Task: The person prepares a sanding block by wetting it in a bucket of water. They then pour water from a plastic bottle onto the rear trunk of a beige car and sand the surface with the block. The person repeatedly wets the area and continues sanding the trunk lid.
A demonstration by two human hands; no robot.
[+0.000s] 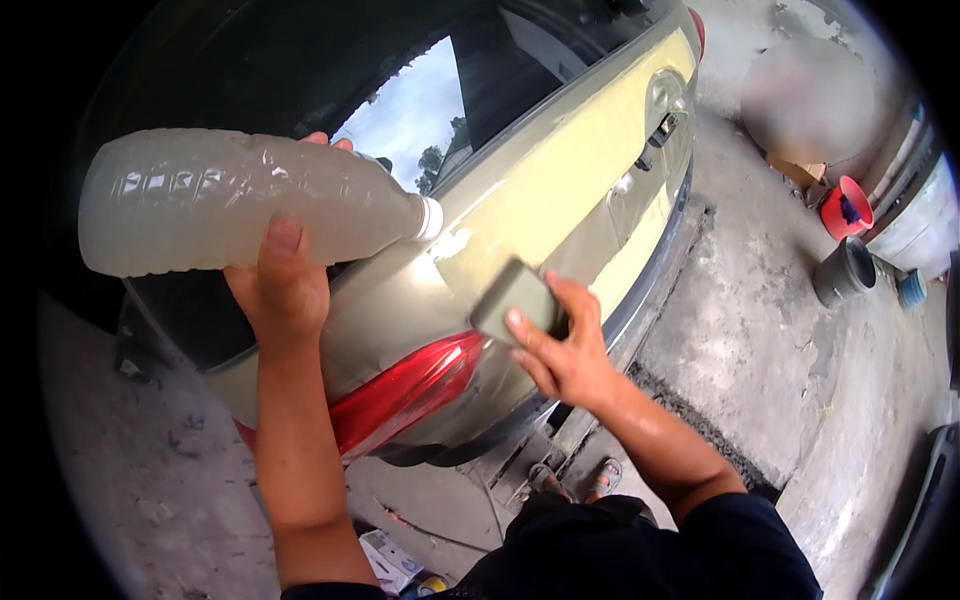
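My left hand point(288, 275) is wrapped round a large cloudy plastic bottle point(200, 205), held nearly level with its white neck end pointing right toward the car. Between the fingers and thumb of my right hand point(570, 345) is a grey-green rectangular sanding block point(515, 300), slightly blurred, at the rear corner of the car just above the red tail light point(410, 390). Whether its face touches the paint I cannot tell. The car's tailgate point(570, 195) is pale yellow in wide patches and wet-looking near the bottle's neck.
Dark rear glass point(400, 110) reflects the sky. On the concrete floor at right stand a red bucket point(846, 208), a dark bucket point(845, 272) and a small blue container point(912, 289). A white box point(388, 560) lies near my feet, and a thin hose or cable point(440, 535) runs close by.
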